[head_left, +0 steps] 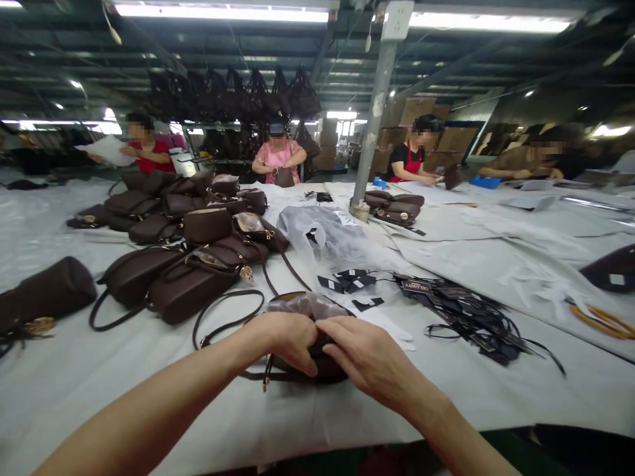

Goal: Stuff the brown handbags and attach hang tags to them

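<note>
A dark brown handbag (327,373) sits on the table close in front of me, with crumpled clear plastic (307,304) at its top. My left hand (292,338) is closed at the bag's upper edge, fingers curled and thumb pointing down. Meeting it there, my right hand (358,347) pinches the same edge with fingers pressed together. What exactly lies between the fingertips is hidden. The bag's strap (218,297) loops out to the left, and a cord with small metal ends (266,382) hangs at its left side.
Many brown handbags (198,284) are heaped to the left. Black hang tags with cords (466,317) lie to the right, near a plastic bag (322,231). A grey post (374,125) rises from the table. Co-workers (280,158) work along the far side.
</note>
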The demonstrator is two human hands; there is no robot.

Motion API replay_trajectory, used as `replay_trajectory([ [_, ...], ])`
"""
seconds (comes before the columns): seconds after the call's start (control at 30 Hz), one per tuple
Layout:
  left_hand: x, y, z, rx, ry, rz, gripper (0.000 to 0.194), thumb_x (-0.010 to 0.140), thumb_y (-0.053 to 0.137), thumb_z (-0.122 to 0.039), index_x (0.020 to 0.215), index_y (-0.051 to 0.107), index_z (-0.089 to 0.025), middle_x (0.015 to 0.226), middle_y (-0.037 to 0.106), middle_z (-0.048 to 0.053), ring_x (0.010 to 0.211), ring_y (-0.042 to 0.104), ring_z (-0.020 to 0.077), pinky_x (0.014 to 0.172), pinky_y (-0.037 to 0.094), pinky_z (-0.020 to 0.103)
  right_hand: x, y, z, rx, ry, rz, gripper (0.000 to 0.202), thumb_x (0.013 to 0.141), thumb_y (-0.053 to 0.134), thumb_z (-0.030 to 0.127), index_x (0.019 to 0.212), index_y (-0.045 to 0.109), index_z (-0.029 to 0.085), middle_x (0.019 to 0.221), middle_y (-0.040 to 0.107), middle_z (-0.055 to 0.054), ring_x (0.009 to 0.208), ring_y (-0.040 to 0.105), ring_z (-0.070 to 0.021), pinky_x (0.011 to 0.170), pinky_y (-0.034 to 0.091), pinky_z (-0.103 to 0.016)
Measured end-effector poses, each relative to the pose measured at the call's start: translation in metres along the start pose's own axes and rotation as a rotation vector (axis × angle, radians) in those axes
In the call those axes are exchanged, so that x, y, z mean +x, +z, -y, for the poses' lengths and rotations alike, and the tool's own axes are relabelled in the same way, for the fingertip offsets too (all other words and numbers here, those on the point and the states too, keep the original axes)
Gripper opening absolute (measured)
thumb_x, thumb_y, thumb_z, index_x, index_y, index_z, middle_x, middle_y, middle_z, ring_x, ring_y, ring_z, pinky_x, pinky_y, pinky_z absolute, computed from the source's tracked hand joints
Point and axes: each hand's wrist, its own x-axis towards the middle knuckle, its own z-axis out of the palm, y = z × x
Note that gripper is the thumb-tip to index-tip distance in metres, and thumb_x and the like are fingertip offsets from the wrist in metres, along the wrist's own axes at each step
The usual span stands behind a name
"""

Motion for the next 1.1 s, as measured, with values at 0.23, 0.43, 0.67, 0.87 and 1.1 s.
replay_trajectory([
  [0.23, 0.006, 0.005, 0.009, 0.122, 0.047, -0.042, 0.017, 0.080, 0.061, -0.018, 0.089, 0.074, -0.013, 0.078, 0.073, 0.011, 0.071, 0.067, 0.0234, 0.064, 0.048, 0.030, 0.009, 0.015, -0.027, -0.065, 0.136, 0.159, 0.034, 0.088, 0.054, 0.018, 0.121, 0.056, 0.018, 0.114, 0.066, -0.010, 0.104, 0.060, -0.0235, 0.090, 0.048, -0.038],
  [0.43, -0.002, 0.025, 0.011, 0.153, 0.131, -0.231, 0.011, 0.077, 0.060, -0.012, 0.078, 0.071, -0.015, 0.071, 0.071, 0.010, 0.067, 0.067, 0.0252, 0.058, 0.047, 0.031, 0.019, 0.001, 0.004, -0.148, 0.232, 0.389, 0.030, 0.080, 0.063, 0.022, 0.109, 0.062, 0.017, 0.106, 0.069, -0.009, 0.100, 0.063, -0.0248, 0.085, 0.046, -0.034],
  [0.67, -0.010, 0.022, 0.019, 0.147, 0.109, -0.236, 0.012, 0.078, 0.061, -0.013, 0.087, 0.068, -0.016, 0.071, 0.070, 0.006, 0.068, 0.067, 0.0229, 0.056, 0.045, 0.027, 0.077, 0.000, 0.009, -0.225, 0.287, 0.845, 0.054, 0.063, 0.078, 0.039, 0.111, 0.069, 0.017, 0.102, 0.073, -0.010, 0.095, 0.067, -0.0296, 0.075, 0.048, -0.031],
  [0.87, -0.025, 0.015, 0.038, -0.132, 0.225, -0.416, 0.019, 0.082, 0.062, -0.016, 0.100, 0.065, -0.019, 0.087, 0.070, 0.003, 0.081, 0.065, 0.0177, 0.071, 0.047, 0.024, 0.071, 0.013, -0.023, -0.139, 0.177, 0.693, 0.017, 0.065, 0.075, 0.026, 0.081, 0.074, 0.021, 0.074, 0.071, -0.003, 0.070, 0.067, -0.0230, 0.061, 0.049, -0.029],
  [1.1, -0.097, 0.084, 0.069, -0.478, -0.307, -0.993, 0.016, 0.090, 0.044, -0.021, 0.084, 0.058, -0.015, 0.077, 0.062, 0.003, 0.071, 0.055, 0.0138, 0.069, 0.046, 0.025, 0.008, 0.026, -0.034, -0.078, -0.010, 0.042, 0.040, 0.086, 0.055, 0.017, 0.125, 0.057, 0.021, 0.120, 0.064, -0.010, 0.109, 0.061, -0.0239, 0.092, 0.052, -0.040],
])
